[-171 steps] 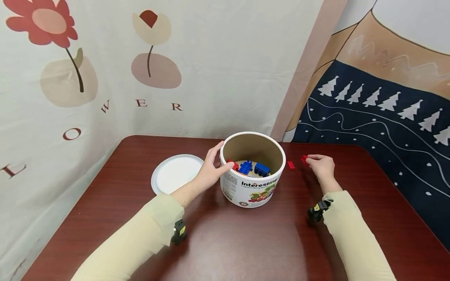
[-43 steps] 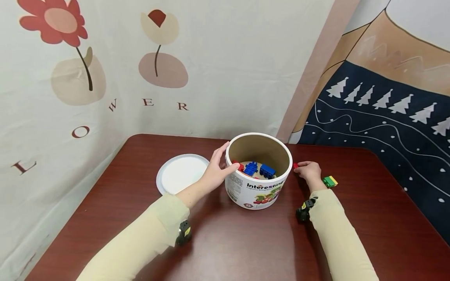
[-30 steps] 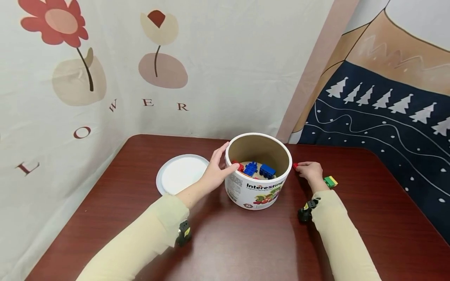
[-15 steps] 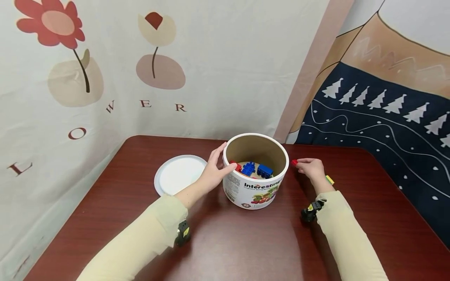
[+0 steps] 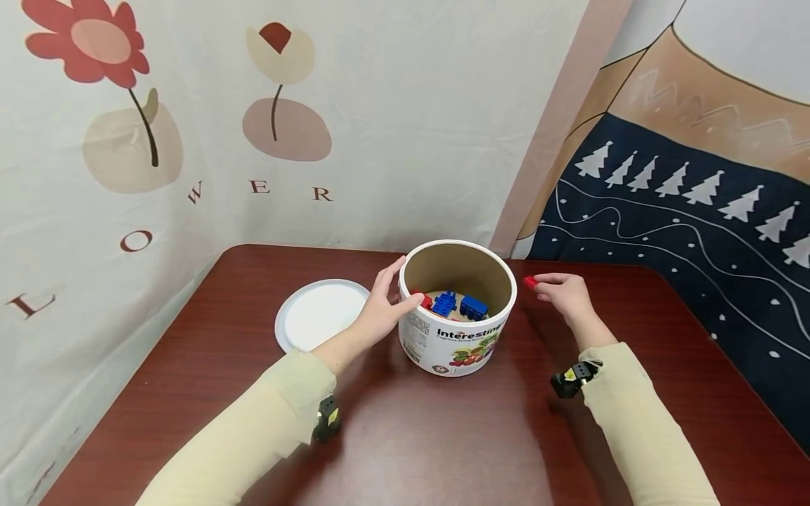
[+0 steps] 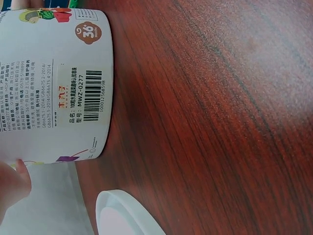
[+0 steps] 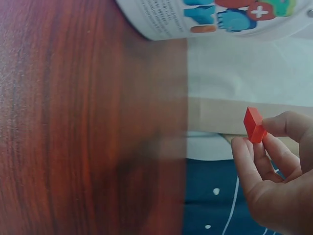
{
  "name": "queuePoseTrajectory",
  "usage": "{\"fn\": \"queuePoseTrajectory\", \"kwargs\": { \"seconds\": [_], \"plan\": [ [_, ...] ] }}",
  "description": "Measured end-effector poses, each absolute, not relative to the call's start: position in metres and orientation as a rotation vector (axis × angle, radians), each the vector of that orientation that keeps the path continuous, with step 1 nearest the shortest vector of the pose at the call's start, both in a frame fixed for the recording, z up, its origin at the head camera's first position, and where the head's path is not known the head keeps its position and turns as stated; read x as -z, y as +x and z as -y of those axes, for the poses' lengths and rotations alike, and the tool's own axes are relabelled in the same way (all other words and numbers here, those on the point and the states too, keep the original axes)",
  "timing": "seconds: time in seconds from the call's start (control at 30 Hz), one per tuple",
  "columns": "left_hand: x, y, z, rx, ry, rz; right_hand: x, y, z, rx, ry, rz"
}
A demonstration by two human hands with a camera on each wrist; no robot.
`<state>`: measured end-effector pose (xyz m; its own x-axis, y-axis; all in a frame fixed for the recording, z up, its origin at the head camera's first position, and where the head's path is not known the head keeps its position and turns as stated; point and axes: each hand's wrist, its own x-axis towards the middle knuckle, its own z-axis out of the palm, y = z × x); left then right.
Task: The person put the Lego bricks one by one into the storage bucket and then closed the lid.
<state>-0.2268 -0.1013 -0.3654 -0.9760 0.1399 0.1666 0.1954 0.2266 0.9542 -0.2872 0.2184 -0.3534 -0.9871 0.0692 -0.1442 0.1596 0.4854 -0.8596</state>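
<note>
The left hand [image 5: 382, 306] holds the rim of a white toy bucket [image 5: 452, 351], its thumb at the front edge and its fingers along the outside. In the left wrist view, part of this hand [image 6: 12, 183] touches the labelled bucket wall. Inside the bucket are blue toy blocks [image 5: 472, 308] and a red piece [image 5: 425, 301]; some contents are hidden by the wall. Just right of the bucket, the right hand [image 5: 569, 295] pinches a small red toy brick [image 7: 253, 125] between thumb and fingers, raised above the table.
A round white lid [image 5: 323, 313] lies on the dark red-brown table [image 5: 430, 436] left of the bucket. Printed fabric [image 5: 392, 126] hangs behind the table's far edge. A dark blue cloth with white trees [image 5: 671, 218] hangs at the right.
The right hand has lifted the red brick from the table beside the bucket and shifted right. A green and yellow block seen earlier is now hidden in the head view. The left hand stays put.
</note>
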Motion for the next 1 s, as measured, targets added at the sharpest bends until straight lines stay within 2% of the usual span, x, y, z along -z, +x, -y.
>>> {"fn": "queuePoseTrajectory", "kwargs": {
  "seconds": [1.0],
  "plan": [
    [0.367,-0.229,0.102,1.93,-0.349,2.401,0.285,-0.266,-0.204,1.507,-0.036,-2.648]
  ]
}}
